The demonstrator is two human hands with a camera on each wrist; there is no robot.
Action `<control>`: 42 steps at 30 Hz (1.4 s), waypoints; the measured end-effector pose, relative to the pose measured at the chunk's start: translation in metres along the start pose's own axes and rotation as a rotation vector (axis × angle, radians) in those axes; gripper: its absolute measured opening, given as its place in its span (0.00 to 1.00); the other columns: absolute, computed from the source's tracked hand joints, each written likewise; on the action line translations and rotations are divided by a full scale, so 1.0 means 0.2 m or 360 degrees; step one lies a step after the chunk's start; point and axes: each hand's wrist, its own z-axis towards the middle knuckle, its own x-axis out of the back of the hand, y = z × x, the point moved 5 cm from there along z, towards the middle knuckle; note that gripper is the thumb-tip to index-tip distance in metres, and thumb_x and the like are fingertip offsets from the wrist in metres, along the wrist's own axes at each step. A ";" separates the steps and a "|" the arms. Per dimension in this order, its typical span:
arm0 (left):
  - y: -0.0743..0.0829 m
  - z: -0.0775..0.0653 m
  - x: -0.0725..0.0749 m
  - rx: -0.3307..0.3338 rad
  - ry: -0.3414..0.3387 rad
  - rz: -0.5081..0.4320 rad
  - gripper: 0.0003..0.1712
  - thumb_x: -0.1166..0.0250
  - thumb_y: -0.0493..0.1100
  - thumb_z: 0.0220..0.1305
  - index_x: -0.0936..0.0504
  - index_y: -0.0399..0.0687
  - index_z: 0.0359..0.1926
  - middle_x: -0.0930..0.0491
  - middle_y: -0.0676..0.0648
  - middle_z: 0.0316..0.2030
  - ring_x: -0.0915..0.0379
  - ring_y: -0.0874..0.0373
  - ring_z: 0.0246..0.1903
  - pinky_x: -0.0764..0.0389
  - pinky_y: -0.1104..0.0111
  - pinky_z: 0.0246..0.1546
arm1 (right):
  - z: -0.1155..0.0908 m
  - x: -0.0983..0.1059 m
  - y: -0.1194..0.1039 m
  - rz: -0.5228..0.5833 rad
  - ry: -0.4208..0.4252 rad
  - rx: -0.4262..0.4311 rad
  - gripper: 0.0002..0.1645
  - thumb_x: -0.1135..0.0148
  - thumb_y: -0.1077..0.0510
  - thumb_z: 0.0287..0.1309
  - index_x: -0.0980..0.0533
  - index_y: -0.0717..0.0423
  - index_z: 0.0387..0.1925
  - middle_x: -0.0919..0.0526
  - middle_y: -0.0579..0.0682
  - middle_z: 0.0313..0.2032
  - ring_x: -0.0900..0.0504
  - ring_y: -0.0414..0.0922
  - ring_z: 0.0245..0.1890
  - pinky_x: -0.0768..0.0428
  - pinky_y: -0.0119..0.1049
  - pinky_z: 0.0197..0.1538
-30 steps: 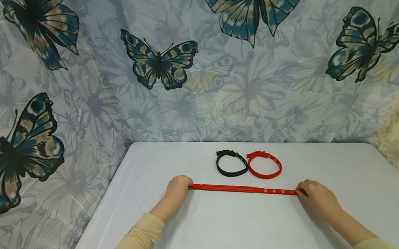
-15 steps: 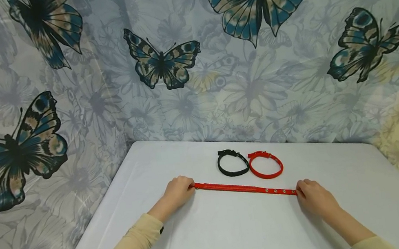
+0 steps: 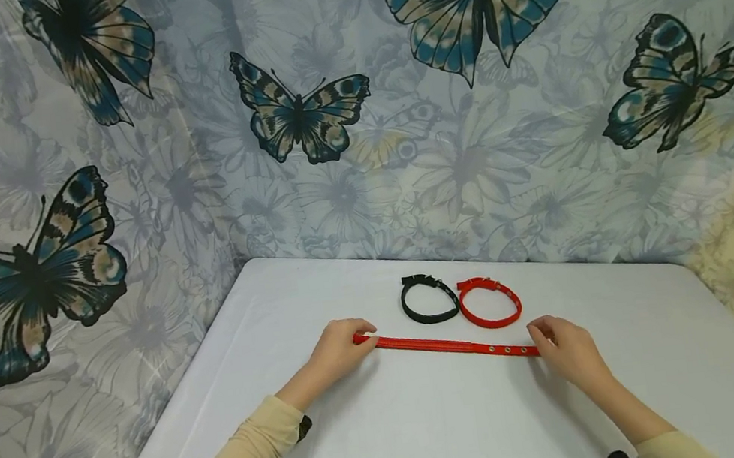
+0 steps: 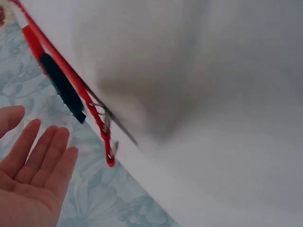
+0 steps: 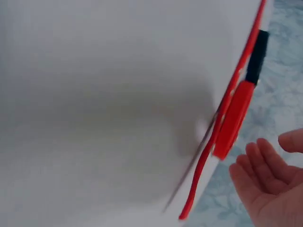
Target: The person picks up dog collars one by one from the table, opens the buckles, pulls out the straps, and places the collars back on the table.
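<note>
A red collar (image 3: pixel 428 344) lies stretched straight across the white table, its buckle end to the left and its holed end to the right. My left hand (image 3: pixel 342 353) hovers at the buckle end; in the left wrist view that hand (image 4: pixel 35 175) is apart from the metal buckle (image 4: pixel 106 124), fingers extended. At the holed end is my right hand (image 3: pixel 567 350). The right wrist view shows this hand (image 5: pixel 270 177) loosely open, clear of the strap (image 5: pixel 201 163). Behind the straight collar lie a black collar (image 3: pixel 432 319) and another red collar (image 3: pixel 492 323), each buckled into a ring.
The white table (image 3: pixel 431 433) runs back to a fabric backdrop (image 3: pixel 344 209) printed with flowers and large butterflies. Both ring-shaped collars lie side by side near the table's far edge. Dark wrist straps show at both sleeves.
Both hands have let go of the straight red collar's ends. The left hand has shifted slightly right, the right hand slightly left and up. The collar stays stretched out on the table.
</note>
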 end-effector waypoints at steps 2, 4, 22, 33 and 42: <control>-0.01 0.02 -0.01 0.0102 -0.0022 -0.0267 0.12 0.34 0.43 0.63 0.13 0.43 0.44 0.14 0.51 0.38 0.19 0.57 0.40 0.20 0.64 0.43 | 0.01 -0.02 -0.01 0.0233 -0.0093 -0.0153 0.21 0.48 0.52 0.70 0.22 0.66 0.50 0.17 0.63 0.45 0.21 0.58 0.44 0.20 0.51 0.44; -0.02 0.05 -0.03 0.0230 -0.0049 -0.0506 0.13 0.35 0.44 0.64 0.14 0.42 0.46 0.14 0.52 0.39 0.19 0.58 0.41 0.20 0.65 0.43 | 0.02 -0.05 -0.01 0.0528 -0.0176 -0.0346 0.26 0.50 0.47 0.72 0.26 0.65 0.56 0.20 0.62 0.51 0.21 0.54 0.49 0.19 0.44 0.47; -0.04 0.36 -0.24 0.0738 -0.0086 -0.1094 0.21 0.39 0.42 0.67 0.22 0.35 0.58 0.22 0.40 0.55 0.25 0.49 0.53 0.24 0.63 0.54 | 0.13 -0.39 -0.38 0.2455 -0.0205 -0.1198 0.31 0.63 0.59 0.76 0.53 0.62 0.75 0.51 0.58 0.74 0.47 0.50 0.72 0.40 0.35 0.69; -0.05 0.43 -0.32 0.0820 -0.0068 -0.0851 0.23 0.39 0.44 0.66 0.22 0.36 0.58 0.22 0.40 0.55 0.27 0.47 0.55 0.27 0.58 0.57 | 0.16 -0.46 -0.43 0.2465 -0.0081 -0.1293 0.33 0.63 0.61 0.75 0.57 0.63 0.75 0.54 0.58 0.74 0.50 0.50 0.72 0.44 0.37 0.71; -0.05 0.48 -0.34 0.0789 0.0064 -0.0753 0.23 0.38 0.41 0.64 0.22 0.34 0.57 0.22 0.39 0.55 0.27 0.47 0.56 0.25 0.60 0.55 | 0.20 -0.50 -0.42 0.2477 0.0011 -0.1333 0.37 0.59 0.61 0.74 0.60 0.59 0.76 0.55 0.56 0.75 0.52 0.49 0.73 0.45 0.38 0.71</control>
